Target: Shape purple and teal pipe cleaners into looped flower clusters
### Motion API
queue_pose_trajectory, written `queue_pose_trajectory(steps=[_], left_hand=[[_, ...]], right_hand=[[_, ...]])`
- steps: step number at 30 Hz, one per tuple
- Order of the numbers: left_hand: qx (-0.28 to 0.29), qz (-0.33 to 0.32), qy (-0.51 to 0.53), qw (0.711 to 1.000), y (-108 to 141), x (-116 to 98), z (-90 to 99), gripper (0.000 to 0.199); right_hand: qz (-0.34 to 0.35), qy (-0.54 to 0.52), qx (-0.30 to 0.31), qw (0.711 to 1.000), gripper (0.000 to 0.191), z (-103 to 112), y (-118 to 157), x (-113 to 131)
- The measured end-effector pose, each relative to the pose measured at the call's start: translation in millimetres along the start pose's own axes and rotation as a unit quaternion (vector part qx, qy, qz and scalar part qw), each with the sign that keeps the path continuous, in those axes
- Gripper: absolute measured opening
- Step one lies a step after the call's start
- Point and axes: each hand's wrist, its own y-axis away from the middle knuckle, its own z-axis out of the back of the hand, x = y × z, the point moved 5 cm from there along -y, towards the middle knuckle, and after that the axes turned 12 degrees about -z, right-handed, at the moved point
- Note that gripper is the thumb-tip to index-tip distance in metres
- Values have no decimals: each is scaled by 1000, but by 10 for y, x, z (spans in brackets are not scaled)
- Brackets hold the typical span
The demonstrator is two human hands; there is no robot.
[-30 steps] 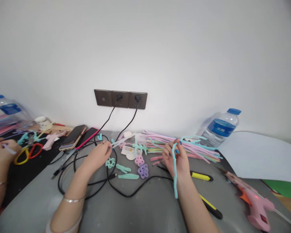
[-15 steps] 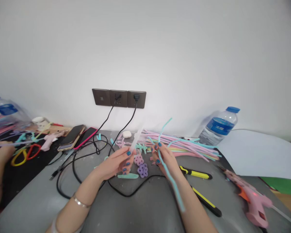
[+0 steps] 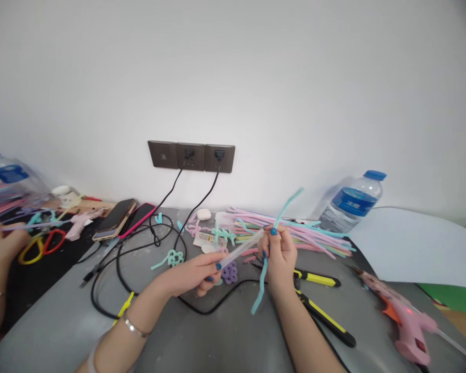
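My left hand (image 3: pixel 196 272) is closed on the lower end of a translucent white stick (image 3: pixel 241 250). Its upper end meets the fingers of my right hand (image 3: pixel 281 254). A light blue pipe cleaner (image 3: pixel 259 298) is pinched in that right hand, one end slanting up to the right and the other hanging below. Just past my left hand lies a purple pipe-cleaner flower (image 3: pixel 230 272), partly covered by the fingers. A mint green flower (image 3: pixel 175 258) with a loose tail rests beyond my left wrist.
Pastel pipe cleaners (image 3: pixel 295 230) lie along the wall. Yellow-black pliers (image 3: pixel 326 318), a pink glue gun (image 3: pixel 407 321) and a water bottle (image 3: pixel 353 199) are on the right. Black cables (image 3: pixel 118 264) cross the left side, near two phones (image 3: pixel 116 220). Another person's hand (image 3: pixel 5 246) works at far left.
My right hand has moved right and turned, tilting the blue pipe cleaner. My left hand has shifted slightly right and lower, and the translucent stick now leans toward the right hand.
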Motion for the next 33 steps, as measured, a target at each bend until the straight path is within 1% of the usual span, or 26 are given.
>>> queue_pose_trajectory(steps=[2,4,7,10,13,16,18,21,23,25,29,33], left_hand=[[30,46,-41,998,45,28,33,41],[71,83,-87,990,105,34,75,35],[140,100,-119,978,196,-6,100,30],[213,118,-123,962,257,-16,40,29],[265,136,-119,947,252,36,-73,24],[293,162,-77,939,225,116,-179,23],[309,167,-48,935,218,142,-227,22],[331,154,-40,930,226,136,-275,22],[340,140,-39,929,227,116,-314,29],[348,124,-34,929,221,98,-365,36],[351,89,-32,932,187,98,-426,41],[325,99,-40,940,148,169,-397,43]], right_hand=[[7,7,4,1000,20,6,2,44],[-11,-4,21,1000,21,10,-25,62],[-90,-53,62,993,22,16,-92,25],[-175,-85,126,973,22,-44,-96,-53],[-210,-91,190,955,22,-192,0,-113],[-224,-95,216,946,26,-355,127,-165],[-223,-86,215,947,27,-422,186,-193],[-191,-65,193,960,29,-441,220,-215],[-170,-46,186,967,29,-446,239,-228],[-167,-34,196,966,28,-477,274,-247],[-184,-41,216,958,27,-562,358,-261],[-182,-35,221,957,27,-597,392,-243]])
